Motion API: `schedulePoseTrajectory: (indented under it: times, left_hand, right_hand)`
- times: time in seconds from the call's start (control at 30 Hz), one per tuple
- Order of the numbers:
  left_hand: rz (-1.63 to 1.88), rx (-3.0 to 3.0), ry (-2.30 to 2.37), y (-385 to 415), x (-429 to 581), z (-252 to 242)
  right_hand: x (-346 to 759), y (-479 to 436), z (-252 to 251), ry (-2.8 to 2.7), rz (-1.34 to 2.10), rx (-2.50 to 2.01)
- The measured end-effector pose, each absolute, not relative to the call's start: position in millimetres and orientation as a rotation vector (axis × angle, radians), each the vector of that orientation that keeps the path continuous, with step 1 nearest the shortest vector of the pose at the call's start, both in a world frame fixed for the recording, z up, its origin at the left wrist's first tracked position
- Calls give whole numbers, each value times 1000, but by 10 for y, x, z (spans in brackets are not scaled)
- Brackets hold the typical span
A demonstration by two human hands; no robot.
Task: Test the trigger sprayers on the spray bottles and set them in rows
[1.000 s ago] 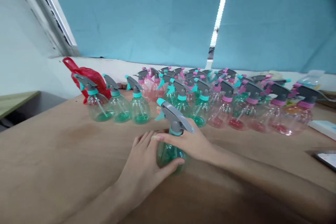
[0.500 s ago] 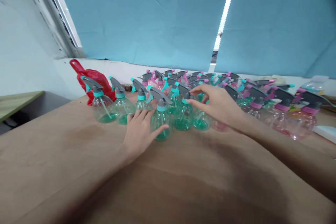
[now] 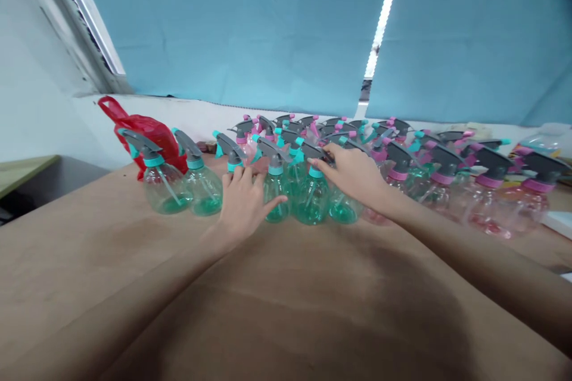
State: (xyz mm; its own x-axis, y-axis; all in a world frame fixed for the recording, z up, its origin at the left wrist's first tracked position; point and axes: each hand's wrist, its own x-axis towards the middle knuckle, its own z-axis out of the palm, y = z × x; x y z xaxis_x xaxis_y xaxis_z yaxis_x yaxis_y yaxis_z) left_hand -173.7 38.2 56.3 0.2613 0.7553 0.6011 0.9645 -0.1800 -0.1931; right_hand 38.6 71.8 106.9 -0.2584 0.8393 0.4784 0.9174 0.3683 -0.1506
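Several clear spray bottles with grey trigger heads stand upright, some with turquoise collars and green bases. My right hand (image 3: 357,175) has its thumb and fingers around the grey head of a green spray bottle (image 3: 311,202) in the front row. My left hand (image 3: 243,205) lies spread in front of two neighbouring bottles. Its fingertips are at the turquoise-collared spray bottle (image 3: 233,158), whose body it largely covers. Its thumb points across the lower part of another green spray bottle (image 3: 277,190).
Pink-collared spray bottles (image 3: 489,190) fill the right side, with more rows behind. Two green spray bottles (image 3: 203,187) stand at the left, before a red plastic bag (image 3: 152,134). All rest on a brown tabletop (image 3: 268,309). A blue curtain (image 3: 245,30) hangs behind.
The bottle by my left thumb has gone back into line with its neighbours. My right fingers have closed on the spray head. The view has shifted slightly.
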Motion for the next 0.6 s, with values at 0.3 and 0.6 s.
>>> schedulePoseTrajectory:
  times: [0.3,0.6]
  left_hand:
    - [-460,-1935,-1544,293,-1715,614]
    - [-561,-2341,-1581,-246,-1389,524]
  right_hand:
    - [418,670,1079,-2134,-189,-1457]
    - [605,347,1104,-2141,-73,-1386]
